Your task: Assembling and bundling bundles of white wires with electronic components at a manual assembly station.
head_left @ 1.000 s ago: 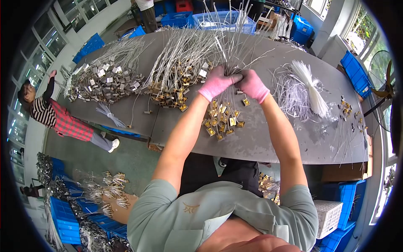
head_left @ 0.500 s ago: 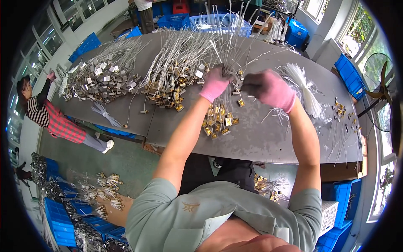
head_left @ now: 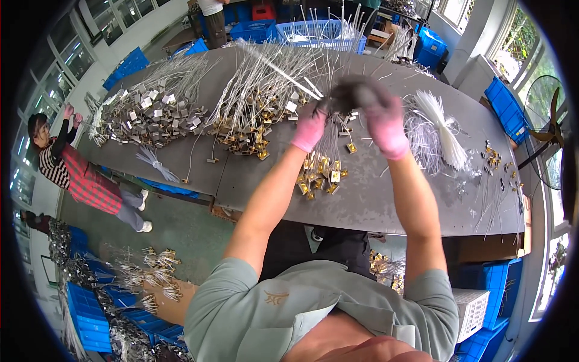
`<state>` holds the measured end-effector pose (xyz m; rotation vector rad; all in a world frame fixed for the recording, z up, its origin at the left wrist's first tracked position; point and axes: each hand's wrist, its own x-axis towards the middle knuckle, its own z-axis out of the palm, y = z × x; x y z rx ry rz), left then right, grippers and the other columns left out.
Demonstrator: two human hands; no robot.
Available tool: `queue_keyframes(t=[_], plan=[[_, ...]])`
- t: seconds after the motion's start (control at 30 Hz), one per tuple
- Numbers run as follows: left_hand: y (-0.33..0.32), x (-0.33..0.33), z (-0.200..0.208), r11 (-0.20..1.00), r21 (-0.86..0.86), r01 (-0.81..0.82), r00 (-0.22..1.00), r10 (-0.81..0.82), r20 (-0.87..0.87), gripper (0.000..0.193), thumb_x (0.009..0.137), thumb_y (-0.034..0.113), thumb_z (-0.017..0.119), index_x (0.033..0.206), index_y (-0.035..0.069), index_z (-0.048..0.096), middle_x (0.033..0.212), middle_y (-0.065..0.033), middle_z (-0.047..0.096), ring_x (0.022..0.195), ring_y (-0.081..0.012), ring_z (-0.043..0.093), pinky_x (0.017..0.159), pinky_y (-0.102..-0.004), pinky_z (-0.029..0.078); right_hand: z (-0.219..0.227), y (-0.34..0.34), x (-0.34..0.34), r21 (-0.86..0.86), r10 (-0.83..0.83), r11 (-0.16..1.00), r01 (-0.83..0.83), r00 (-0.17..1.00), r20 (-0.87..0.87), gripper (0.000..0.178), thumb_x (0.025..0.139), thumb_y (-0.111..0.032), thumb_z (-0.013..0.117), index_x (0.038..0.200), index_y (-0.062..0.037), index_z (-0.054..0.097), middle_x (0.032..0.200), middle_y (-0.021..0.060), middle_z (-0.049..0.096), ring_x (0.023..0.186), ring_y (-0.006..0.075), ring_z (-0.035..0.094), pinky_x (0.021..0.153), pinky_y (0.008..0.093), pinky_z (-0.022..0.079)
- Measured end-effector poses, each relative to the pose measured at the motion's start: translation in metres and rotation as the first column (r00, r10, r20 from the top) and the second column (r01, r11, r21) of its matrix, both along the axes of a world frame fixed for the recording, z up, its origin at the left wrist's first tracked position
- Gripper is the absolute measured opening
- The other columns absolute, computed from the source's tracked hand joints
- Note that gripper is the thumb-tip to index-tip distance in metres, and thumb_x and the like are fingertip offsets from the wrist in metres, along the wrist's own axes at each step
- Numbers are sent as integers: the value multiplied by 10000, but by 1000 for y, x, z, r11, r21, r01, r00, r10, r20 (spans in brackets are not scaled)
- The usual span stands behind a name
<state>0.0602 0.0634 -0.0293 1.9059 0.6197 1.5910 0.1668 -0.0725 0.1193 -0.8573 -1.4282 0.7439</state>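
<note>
Both my hands wear pink gloves with dark grey fingers. My left hand [head_left: 310,128] is closed around a bundle of thin wires [head_left: 329,142], whose brass-coloured and silvery metal end pieces [head_left: 322,176] hang below it over the grey table. The wires' free ends fan out above the glove toward the far side. Beside it, my right hand [head_left: 375,111] is at the upper part of the bundle, its fingers smeared by motion, so what they hold is unclear. Just left of my left hand lies a heap of wires with brass-coloured end pieces [head_left: 247,142].
A pile of wires with silvery block ends [head_left: 154,114] covers the table's left. White ties [head_left: 443,133] lie to the right, near loose brass-coloured parts [head_left: 493,158]. Blue baskets [head_left: 250,31] stand beyond the table. A person [head_left: 66,160] works at the left end; a fan [head_left: 546,134] stands right.
My right hand has moved left and up, close to my left hand. A pale strip now shows slanting up-left from the bundle. The person at the left has both hands raised.
</note>
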Motion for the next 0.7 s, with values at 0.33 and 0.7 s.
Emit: queue_keyframes(t=[0.33, 0.7], plan=[[10, 0, 6, 642, -505, 577, 816, -425, 392, 333, 885, 301, 650, 1054, 15, 683, 969, -47, 693, 870, -148, 601, 836, -279, 455, -110, 111, 65, -337, -180, 941, -21, 814, -552, 334, 910, -265, 604, 1023, 48, 622, 855, 107, 672, 694, 201, 641, 641, 307, 517], [12, 17, 2, 780, -499, 379, 916, -239, 322, 240, 855, 180, 665, 999, -10, 690, 889, -80, 704, 807, -126, 602, 791, -276, 472, -123, 132, 73, -84, -264, 958, 275, 957, 122, 231, 905, -140, 541, 1027, 23, 649, 874, 106, 682, 797, 195, 661, 707, 305, 531]])
